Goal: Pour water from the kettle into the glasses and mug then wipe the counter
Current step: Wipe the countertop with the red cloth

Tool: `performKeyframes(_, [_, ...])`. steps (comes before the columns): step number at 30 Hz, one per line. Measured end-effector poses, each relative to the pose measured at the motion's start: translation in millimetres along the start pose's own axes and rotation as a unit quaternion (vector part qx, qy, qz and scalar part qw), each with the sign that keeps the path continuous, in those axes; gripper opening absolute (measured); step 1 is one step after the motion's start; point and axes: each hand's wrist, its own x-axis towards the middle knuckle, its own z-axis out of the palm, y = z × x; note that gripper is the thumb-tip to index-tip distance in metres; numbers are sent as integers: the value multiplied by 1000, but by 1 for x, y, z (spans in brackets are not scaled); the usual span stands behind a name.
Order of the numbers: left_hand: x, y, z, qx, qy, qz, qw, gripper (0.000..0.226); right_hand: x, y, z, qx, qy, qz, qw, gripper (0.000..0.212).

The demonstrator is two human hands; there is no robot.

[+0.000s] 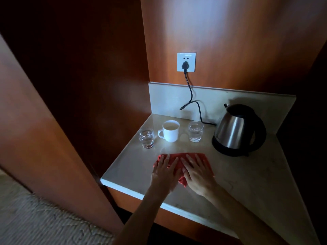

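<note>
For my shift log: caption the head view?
Both hands press a red cloth flat on the counter before filled cups.

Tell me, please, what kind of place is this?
Probably a hotel room's drinks corner: a small stone counter set between wood panels, an electric kettle plugged into a wall socket, and carpet beside it.

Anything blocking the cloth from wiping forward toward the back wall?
Yes. Beyond the red cloth stand the left glass, mug and right glass; the kettle sits farther right.
</note>
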Motion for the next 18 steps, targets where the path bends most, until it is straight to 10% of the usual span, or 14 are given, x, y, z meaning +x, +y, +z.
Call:
performKeyframes(12, [6,-48,-9,30,-36,-49,998,56,39,-43,-1,17,-48,-37,998,80])
performKeyframes(18, [-39,-102,5,21,-74,-20,997,61,28,-76,12,39,-26,-108,993,58])
